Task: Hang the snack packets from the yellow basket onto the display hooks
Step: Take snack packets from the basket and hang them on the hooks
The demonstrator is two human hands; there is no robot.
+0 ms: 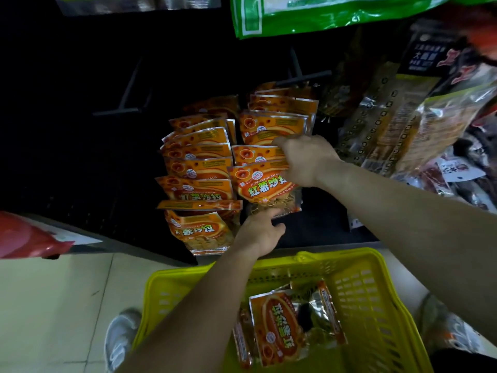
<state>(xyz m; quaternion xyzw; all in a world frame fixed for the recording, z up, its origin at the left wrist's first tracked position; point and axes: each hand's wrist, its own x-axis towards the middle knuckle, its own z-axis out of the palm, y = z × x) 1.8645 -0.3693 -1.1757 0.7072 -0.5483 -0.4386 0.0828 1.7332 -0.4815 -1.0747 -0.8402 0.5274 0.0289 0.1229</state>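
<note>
Pinching the top edge of the front packet (265, 189), the right hand (306, 160) works at the right-hand column of hung orange packets in the middle of the frame. The left hand (259, 232) holds the packet's lower edge with curled fingers. More spare packets (277, 327) lie in the yellow basket (349, 262) at the bottom. They look light, crinkly and slick, probably with brittle contents, so the flat top seal seems the best place to grip, not the belly.

Both bare forearms reaching forward, left hand (259, 232) lower, knuckles up, fingertips against the bottom edge of an orange packet (265, 189), grip unclear, right hand (306, 160) higher, wrist bent, fingers curled, pinching the same packet's top.
</note>
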